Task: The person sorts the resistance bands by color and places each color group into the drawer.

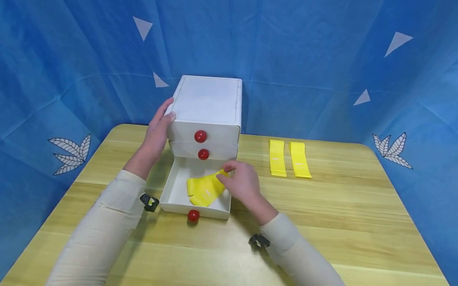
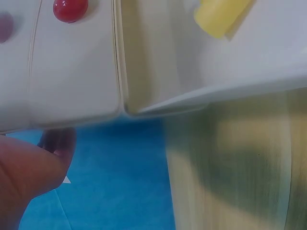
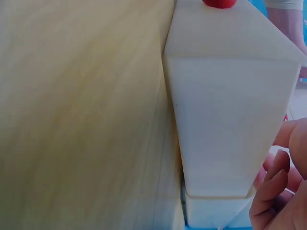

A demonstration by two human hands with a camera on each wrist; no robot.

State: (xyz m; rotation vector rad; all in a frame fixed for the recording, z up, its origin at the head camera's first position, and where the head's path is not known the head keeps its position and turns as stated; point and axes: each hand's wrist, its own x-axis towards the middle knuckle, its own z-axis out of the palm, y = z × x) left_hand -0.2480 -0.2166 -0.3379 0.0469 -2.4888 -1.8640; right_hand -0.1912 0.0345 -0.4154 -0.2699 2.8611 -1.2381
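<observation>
A white drawer cabinet [image 1: 205, 101] with red knobs stands on the table. Its bottom drawer [image 1: 175, 186] is pulled out, and folded yellow bands [image 1: 205, 190] lie inside it, overlapping at angles. My left hand [image 1: 156, 131] rests against the cabinet's upper left side, thumb near the top front edge. Over the drawer's right wall, my right hand [image 1: 243, 180] pinches the upper end of a yellow band between thumb and index finger. The right wrist view shows the curled fingers [image 3: 271, 191] beside the drawer wall, with the band hidden there.
Two more flat yellow bands [image 1: 277, 158] [image 1: 299, 160] lie side by side on the wooden table [image 1: 340, 198], right of the cabinet. A blue curtain [image 1: 293, 59] hangs behind and at both sides. Both wrists carry black camera mounts [image 1: 149, 202].
</observation>
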